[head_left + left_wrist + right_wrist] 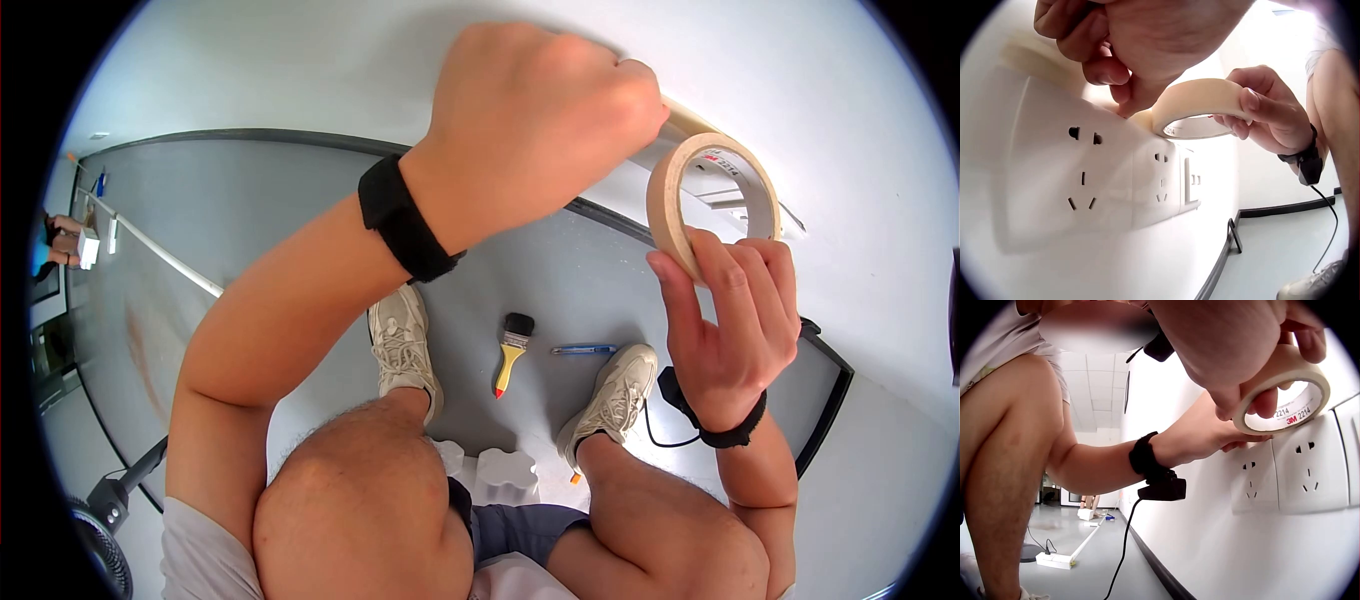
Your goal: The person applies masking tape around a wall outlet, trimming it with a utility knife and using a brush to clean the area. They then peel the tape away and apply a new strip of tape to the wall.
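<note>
The left hand (pixel 545 125) is clenched, one digit pressing the tape strip (pixel 1142 119) at the socket plate's (pixel 1116 187) upper edge; the right hand (pixel 735 320) grips the tape roll (pixel 665 205) beside that edge, fingers through its core. Keeping the strip taut while smoothing should prevent wrinkles. The roll is a cream, papery ring, the plate smooth white plastic; below the plate lie a dark-bristled paintbrush (pixel 512 352) and slim blue cutter (pixel 583 350).

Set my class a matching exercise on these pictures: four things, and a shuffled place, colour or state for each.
Things
1. Tape roll
2. Paintbrush
3. Cutter knife
4. Socket panel

Descriptions
A. Blue, on the floor
B. White, on the wall
C. Held in the right hand
D. Yellow handle, dark bristles

Pairs: 1-C, 2-D, 3-A, 4-B
</note>
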A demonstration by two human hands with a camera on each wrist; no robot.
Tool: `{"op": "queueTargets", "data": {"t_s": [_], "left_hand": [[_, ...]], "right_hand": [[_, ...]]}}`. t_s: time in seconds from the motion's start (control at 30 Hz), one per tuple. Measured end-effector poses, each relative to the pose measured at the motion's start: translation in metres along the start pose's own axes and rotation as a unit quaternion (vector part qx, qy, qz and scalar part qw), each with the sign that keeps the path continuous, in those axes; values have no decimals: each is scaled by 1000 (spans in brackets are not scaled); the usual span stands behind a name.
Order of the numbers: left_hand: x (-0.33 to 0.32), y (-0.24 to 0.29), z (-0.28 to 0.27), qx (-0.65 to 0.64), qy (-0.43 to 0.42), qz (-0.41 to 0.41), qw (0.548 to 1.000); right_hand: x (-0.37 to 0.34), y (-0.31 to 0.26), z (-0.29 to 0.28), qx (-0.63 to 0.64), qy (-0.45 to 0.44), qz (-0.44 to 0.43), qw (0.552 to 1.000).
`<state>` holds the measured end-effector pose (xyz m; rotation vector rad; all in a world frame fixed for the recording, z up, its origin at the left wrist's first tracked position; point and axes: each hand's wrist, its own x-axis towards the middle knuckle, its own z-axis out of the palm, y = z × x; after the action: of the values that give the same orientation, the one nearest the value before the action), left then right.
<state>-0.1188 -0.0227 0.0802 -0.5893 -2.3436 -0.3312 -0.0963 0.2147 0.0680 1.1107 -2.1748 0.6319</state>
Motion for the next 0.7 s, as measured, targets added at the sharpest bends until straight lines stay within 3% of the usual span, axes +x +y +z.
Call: {"op": "queueTargets", "data": {"t_s": [0.17,0.37,0.47,0.53,0.57,0.63,0.7], "left_hand": [[2,3,1,8,2,6,1000],[-2,-4,-6,15,-40,-58,997],[-9,-6,-8,23,11,-71,997],[-12,-4,-18,25,-17,-172,985],[-16,-9,-15,24,-18,-171,985],[-27,-21,-4,-4,77,-195,978],[-34,-26,-10,-12,72,-232,970]], "right_hand": [[0,0,-1,3,-3,4,1000],[-2,1,-4,13,-10,13,1000],[-1,1,-5,16,-17,17,1000],[-1,2,-5,18,-16,19,1000],[-2,4,-4,24,-14,15,1000],[-3,5,-5,29,-9,10,999],[-4,4,-6,29,-13,12,999]]}}
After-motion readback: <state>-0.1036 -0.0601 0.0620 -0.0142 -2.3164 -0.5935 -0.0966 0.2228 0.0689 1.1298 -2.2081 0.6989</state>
